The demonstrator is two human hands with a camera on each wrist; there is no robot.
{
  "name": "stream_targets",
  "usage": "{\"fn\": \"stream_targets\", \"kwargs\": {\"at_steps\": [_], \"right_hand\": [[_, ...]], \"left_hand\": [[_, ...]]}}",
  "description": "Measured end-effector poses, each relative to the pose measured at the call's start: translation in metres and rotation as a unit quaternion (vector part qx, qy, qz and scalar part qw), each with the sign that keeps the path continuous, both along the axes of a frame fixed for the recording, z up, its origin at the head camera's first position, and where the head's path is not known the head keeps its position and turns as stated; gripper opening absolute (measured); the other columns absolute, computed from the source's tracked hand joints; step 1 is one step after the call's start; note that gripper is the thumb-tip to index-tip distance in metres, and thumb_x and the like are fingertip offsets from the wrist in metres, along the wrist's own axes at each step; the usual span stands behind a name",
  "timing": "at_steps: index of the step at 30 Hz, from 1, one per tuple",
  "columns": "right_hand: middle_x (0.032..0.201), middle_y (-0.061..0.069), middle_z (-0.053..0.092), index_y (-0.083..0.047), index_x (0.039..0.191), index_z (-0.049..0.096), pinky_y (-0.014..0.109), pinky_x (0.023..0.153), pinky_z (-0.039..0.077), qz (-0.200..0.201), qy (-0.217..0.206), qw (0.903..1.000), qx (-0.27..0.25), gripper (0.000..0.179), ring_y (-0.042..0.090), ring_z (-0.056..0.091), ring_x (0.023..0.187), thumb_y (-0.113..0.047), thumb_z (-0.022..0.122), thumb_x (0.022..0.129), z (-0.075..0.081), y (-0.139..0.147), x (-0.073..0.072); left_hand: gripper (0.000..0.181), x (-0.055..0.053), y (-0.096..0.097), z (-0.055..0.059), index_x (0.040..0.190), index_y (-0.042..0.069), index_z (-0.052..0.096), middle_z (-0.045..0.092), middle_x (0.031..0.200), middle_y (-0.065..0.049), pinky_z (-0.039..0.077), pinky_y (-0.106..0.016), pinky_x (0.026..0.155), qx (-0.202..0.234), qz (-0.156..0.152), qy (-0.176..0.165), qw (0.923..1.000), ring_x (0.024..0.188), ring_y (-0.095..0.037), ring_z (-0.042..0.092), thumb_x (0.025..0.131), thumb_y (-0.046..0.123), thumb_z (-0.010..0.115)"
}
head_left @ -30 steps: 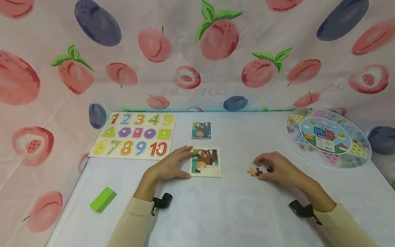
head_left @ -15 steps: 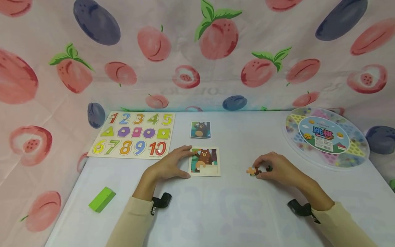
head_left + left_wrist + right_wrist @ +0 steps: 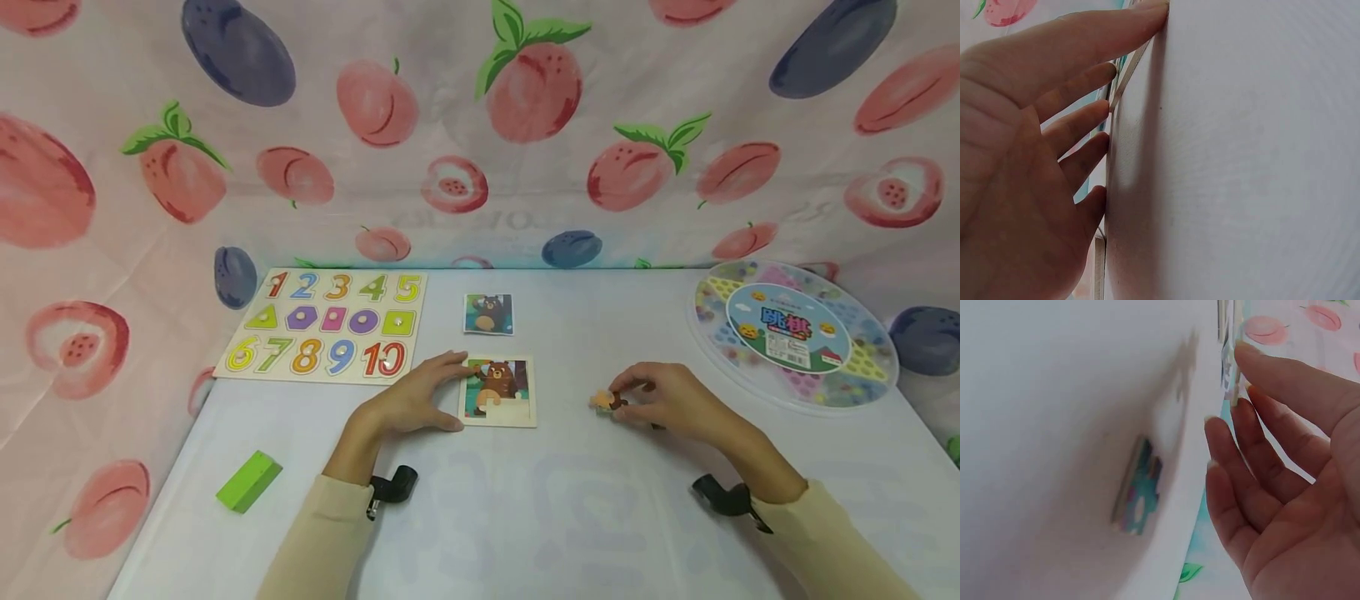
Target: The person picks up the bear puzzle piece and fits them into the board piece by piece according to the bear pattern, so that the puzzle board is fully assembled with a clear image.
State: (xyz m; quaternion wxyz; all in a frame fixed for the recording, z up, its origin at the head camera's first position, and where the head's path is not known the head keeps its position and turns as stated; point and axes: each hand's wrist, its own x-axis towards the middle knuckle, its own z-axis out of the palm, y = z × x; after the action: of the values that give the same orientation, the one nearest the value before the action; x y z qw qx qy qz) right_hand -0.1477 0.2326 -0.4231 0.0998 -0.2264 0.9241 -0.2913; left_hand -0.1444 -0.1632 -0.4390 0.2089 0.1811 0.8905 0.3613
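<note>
My left hand [image 3: 416, 396] rests at the left edge of a small bear jigsaw puzzle [image 3: 498, 383] in a wooden frame, fingers fairly straight, the thumb near its lower left corner. The puzzle's lower right part shows bare wood. In the left wrist view the thumb and fingers of the left hand [image 3: 1029, 150] touch the frame's edge. To the right, my right hand [image 3: 678, 402] pinches an orange and brown puzzle piece [image 3: 602, 400] between thumb and fingers, seemingly just off the table. Another puzzle piece [image 3: 1138, 497], bluish green, lies on the table beneath that hand.
Behind the frame lies a small bear picture card [image 3: 489, 314]. A number and shape board [image 3: 322, 325] is at the back left, a green block [image 3: 249, 482] at the front left. A round Chinese checkers box [image 3: 795, 333] sits at the back right.
My right hand has picked up the orange and brown puzzle piece and shifted slightly left with it, leaving another piece behind. My left hand and the frame stay in place.
</note>
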Motion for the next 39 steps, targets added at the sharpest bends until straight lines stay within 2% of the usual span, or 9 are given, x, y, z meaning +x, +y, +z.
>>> {"fn": "stream_targets", "kwargs": {"at_steps": [4, 7, 13, 16, 22, 28, 33, 39], "right_hand": [[0.103, 0.003, 0.077, -0.012, 0.105, 0.075, 0.023, 0.077, 0.061, -0.011, -0.003, 0.9996, -0.025, 0.024, 0.011, 0.072, 0.09, -0.012, 0.084, 0.082, 0.004, -0.004, -0.003], [0.104, 0.007, 0.075, -0.01, 0.103, 0.075, 0.015, 0.072, 0.059, -0.019, -0.017, 0.9984, -0.05, 0.023, 0.005, 0.072, 0.086, -0.008, 0.083, 0.082, 0.004, -0.007, -0.005], [0.107, 0.006, 0.072, -0.011, 0.102, 0.078, 0.016, 0.073, 0.06, -0.018, -0.009, 0.9971, -0.073, 0.02, 0.003, 0.069, 0.088, -0.006, 0.081, 0.084, 0.002, -0.015, -0.006], [0.11, 0.008, 0.071, -0.01, 0.104, 0.079, 0.015, 0.074, 0.06, -0.019, -0.015, 0.9959, -0.087, 0.02, 0.008, 0.07, 0.093, -0.006, 0.08, 0.085, 0.001, -0.021, -0.008], [0.112, 0.013, 0.072, -0.007, 0.104, 0.08, 0.014, 0.079, 0.059, -0.008, -0.052, 0.9918, -0.116, 0.018, 0.022, 0.072, 0.1, -0.007, 0.08, 0.086, -0.001, -0.039, -0.012], [0.111, 0.013, 0.073, -0.005, 0.103, 0.08, 0.015, 0.077, 0.058, 0.022, -0.075, 0.9898, -0.119, 0.02, 0.018, 0.071, 0.096, -0.01, 0.082, 0.084, -0.01, -0.06, -0.016], [0.109, 0.008, 0.075, -0.009, 0.101, 0.081, 0.017, 0.074, 0.057, 0.044, -0.07, 0.9899, -0.115, 0.02, 0.011, 0.068, 0.091, -0.014, 0.085, 0.082, -0.016, -0.08, -0.015], [0.106, 0.005, 0.075, -0.011, 0.1, 0.081, 0.018, 0.077, 0.058, 0.058, -0.067, 0.9883, -0.124, 0.019, 0.009, 0.068, 0.089, -0.017, 0.085, 0.082, -0.017, -0.106, -0.014]], "left_hand": [[0.077, 0.0, -0.001, 0.0, 0.149, 0.021, 0.053, 0.028, 0.17, 0.0, 0.02, -0.056, 0.131, -0.001, -0.002, -0.001, 1.0, 0.162, -0.03, 0.017, 0.08, 0.018, 0.086], [0.076, 0.0, -0.001, 0.0, 0.149, 0.021, 0.053, 0.027, 0.171, 0.0, 0.021, -0.056, 0.131, 0.0, -0.002, -0.002, 1.0, 0.162, -0.029, 0.017, 0.081, 0.019, 0.086], [0.076, 0.0, 0.0, 0.0, 0.149, 0.022, 0.053, 0.028, 0.17, 0.001, 0.021, -0.056, 0.131, 0.002, 0.0, -0.006, 1.0, 0.162, -0.028, 0.016, 0.081, 0.019, 0.086], [0.076, 0.0, 0.0, 0.0, 0.149, 0.022, 0.053, 0.028, 0.17, 0.001, 0.021, -0.056, 0.131, 0.002, 0.002, -0.007, 1.0, 0.162, -0.028, 0.016, 0.081, 0.019, 0.086], [0.076, 0.0, 0.0, 0.0, 0.148, 0.021, 0.054, 0.028, 0.17, 0.001, 0.02, -0.056, 0.131, 0.004, 0.006, -0.008, 0.9999, 0.162, -0.029, 0.016, 0.08, 0.018, 0.086], [0.075, 0.0, -0.001, 0.0, 0.148, 0.021, 0.054, 0.027, 0.17, 0.001, 0.019, -0.056, 0.131, 0.007, 0.006, -0.011, 0.9999, 0.162, -0.029, 0.015, 0.08, 0.018, 0.086], [0.076, -0.001, -0.001, -0.001, 0.149, 0.02, 0.053, 0.027, 0.171, 0.001, 0.019, -0.055, 0.131, 0.005, 0.002, -0.006, 1.0, 0.162, -0.03, 0.015, 0.08, 0.018, 0.086], [0.076, -0.001, 0.0, -0.001, 0.149, 0.021, 0.053, 0.027, 0.171, 0.001, 0.019, -0.055, 0.131, 0.001, 0.002, -0.005, 1.0, 0.162, -0.029, 0.015, 0.08, 0.019, 0.086]]}}
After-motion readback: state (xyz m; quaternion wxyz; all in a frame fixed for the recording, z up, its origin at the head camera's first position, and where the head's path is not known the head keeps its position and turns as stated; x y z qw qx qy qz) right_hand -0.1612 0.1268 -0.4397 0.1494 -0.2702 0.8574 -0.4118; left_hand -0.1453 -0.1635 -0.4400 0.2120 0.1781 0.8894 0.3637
